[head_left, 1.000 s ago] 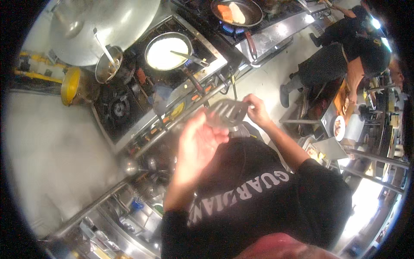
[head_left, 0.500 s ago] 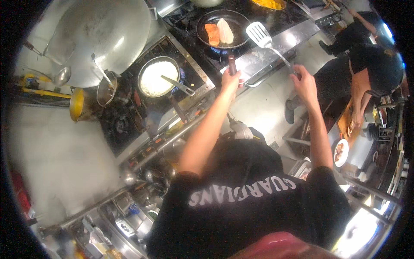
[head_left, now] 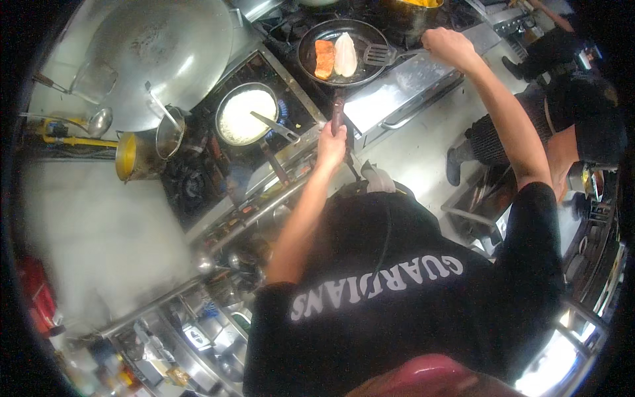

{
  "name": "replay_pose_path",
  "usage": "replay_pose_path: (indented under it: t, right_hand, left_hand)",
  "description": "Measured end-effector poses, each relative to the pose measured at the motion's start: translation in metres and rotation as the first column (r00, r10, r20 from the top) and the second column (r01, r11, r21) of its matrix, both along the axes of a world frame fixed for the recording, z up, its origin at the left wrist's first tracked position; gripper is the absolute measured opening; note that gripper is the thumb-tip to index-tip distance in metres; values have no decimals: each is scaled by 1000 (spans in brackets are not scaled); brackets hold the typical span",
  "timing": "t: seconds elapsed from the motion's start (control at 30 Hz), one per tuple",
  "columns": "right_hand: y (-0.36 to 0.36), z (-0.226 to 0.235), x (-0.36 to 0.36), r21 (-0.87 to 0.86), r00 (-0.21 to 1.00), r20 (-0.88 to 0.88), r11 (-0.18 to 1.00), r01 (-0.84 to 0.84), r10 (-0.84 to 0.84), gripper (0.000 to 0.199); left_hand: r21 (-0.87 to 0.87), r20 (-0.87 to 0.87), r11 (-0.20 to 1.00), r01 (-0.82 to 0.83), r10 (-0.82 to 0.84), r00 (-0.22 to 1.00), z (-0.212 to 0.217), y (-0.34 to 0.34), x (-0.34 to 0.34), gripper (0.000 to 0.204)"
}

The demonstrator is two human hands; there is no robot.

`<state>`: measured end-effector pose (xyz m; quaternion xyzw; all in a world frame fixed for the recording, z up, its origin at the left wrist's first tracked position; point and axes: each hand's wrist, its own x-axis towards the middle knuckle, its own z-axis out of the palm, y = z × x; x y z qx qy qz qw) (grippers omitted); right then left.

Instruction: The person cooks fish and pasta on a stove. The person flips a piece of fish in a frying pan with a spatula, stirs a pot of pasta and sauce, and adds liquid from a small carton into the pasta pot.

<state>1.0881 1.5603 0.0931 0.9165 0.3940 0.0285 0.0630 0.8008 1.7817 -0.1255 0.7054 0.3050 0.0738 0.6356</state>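
Observation:
My left hand grips the dark handle of a black frying pan on the stove. In the pan lie an orange fish fillet and a pale white fillet, side by side. My right hand holds the handle of a slotted metal spatula, whose blade rests in the pan just right of the white fillet.
A pot of white contents with a ladle sits left of the pan. A large steel wok, a small pot and a yellow-filled pot stand further left. Another person stands at right. Steel shelves with containers lie below.
My right hand lowered the spatula from above the stove edge into the pan beside the fillets. My left hand stays on the pan handle.

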Motion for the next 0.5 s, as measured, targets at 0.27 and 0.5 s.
replay_pose_path:
  t: [0.27, 0.5]
  right_hand:
    - [49, 12, 4, -181, 999, -33, 983, 16, -23, 19]
    - [60, 5, 14, -166, 990, -133, 986, 32, -55, 19]
  left_hand:
    - [170, -70, 984, 49, -37, 997, 8, -4, -6, 41]
    - [256, -2, 966, 43, -44, 999, 4, -3, -12, 44]
